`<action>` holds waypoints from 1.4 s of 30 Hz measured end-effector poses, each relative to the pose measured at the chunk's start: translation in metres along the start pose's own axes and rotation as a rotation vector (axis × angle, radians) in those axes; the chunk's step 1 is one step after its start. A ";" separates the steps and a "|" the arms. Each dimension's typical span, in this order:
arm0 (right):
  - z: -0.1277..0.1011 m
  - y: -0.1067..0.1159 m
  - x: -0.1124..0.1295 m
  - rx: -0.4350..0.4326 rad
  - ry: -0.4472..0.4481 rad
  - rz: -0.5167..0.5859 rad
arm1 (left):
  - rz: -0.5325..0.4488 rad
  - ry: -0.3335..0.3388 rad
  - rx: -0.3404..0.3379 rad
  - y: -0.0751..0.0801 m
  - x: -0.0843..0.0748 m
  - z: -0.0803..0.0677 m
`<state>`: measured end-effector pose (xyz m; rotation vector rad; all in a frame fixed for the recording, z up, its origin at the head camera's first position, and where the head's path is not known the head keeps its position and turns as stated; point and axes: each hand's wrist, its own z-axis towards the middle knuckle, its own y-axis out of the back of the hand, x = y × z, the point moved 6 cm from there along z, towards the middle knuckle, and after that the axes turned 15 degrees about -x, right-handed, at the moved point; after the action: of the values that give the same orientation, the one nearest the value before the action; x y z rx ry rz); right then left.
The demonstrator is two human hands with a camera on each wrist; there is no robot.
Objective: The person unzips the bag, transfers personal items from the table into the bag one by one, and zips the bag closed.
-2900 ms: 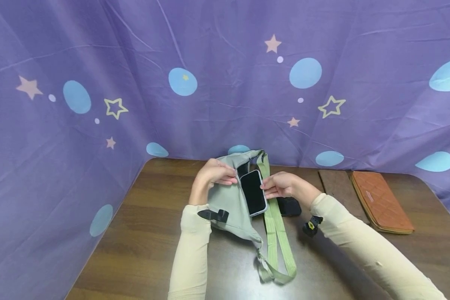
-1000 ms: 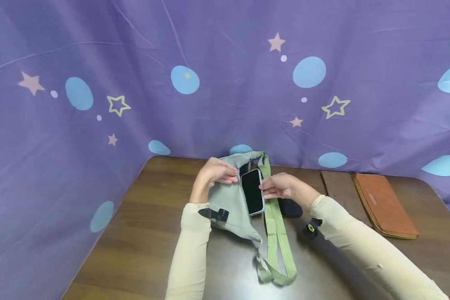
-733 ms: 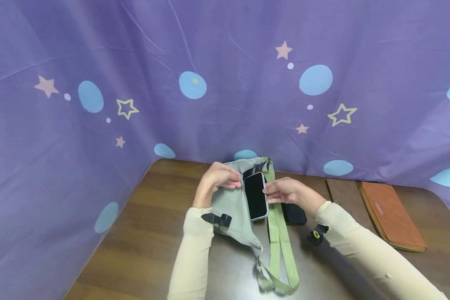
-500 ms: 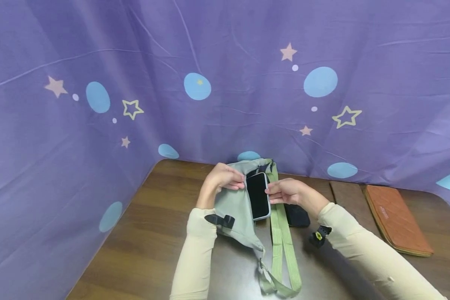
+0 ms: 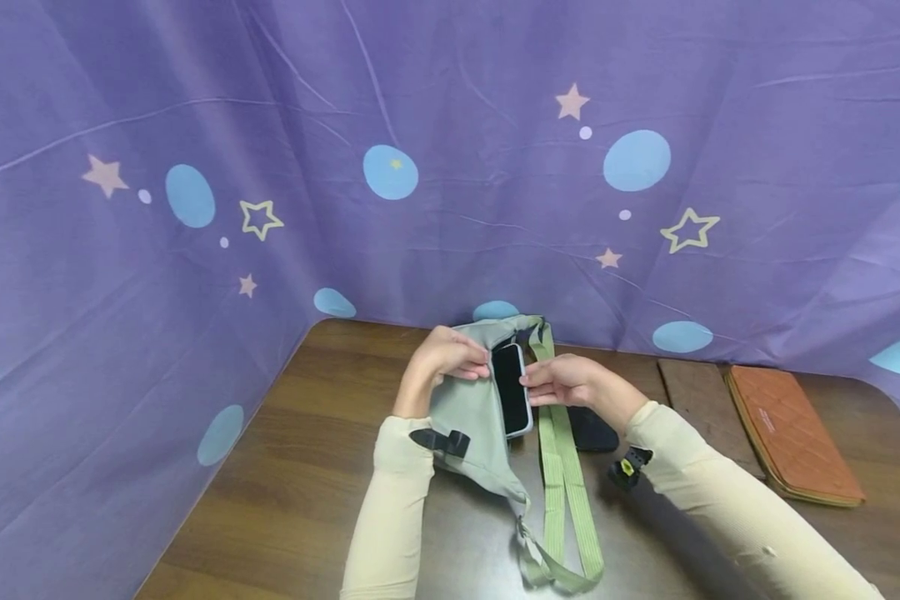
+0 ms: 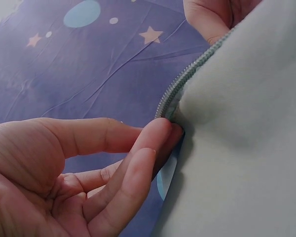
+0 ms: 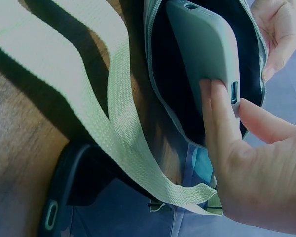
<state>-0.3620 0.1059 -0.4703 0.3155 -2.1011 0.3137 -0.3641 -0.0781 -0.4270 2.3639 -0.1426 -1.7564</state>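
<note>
On the brown tabletop (image 5: 285, 467), in front of a purple curtain (image 5: 195, 125) printed with stars and blue ovals, a grey-green sling bag (image 5: 468, 417) lies near the middle, toward the 12 o'clock edge. The left hand (image 5: 444, 360) sits at the bag's 10 o'clock corner, its fingers (image 6: 148, 148) curled and pinching the zipper edge (image 6: 185, 81) of the bag's opening, lifting the fabric; the left wrist view shows thumb and fingertips closed on that edge. Just to the right, a phone (image 5: 512, 389) in a pale case stands partly inside the opening, screen up in the head view, its lower end sticking out toward 6 o'clock. The right hand (image 5: 562, 382) grips the phone at its 3 o'clock side; in the right wrist view its fingers (image 7: 214, 113) lie along the case back and the thumb closes on the end with the port, with the phone's far end inside the bag's dark interior. The bag's green strap (image 5: 562, 492) runs toward 6 o'clock beneath that hand. A dark phone-like object (image 5: 592, 429) lies just right of the strap, touching it. Well apart at 3 o'clock lies an orange wallet (image 5: 791, 433).
</note>
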 end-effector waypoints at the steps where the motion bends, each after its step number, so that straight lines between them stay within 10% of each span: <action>1: 0.000 -0.001 0.000 -0.001 -0.002 -0.001 | -0.001 0.001 -0.001 0.000 0.000 0.000; 42: 0.026 -0.030 -0.001 -0.127 -0.019 -0.045 | 0.005 -0.001 -0.006 0.000 -0.003 0.001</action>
<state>-0.3720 0.0693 -0.4819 0.2907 -2.1183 0.1508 -0.3656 -0.0775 -0.4241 2.3566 -0.1435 -1.7525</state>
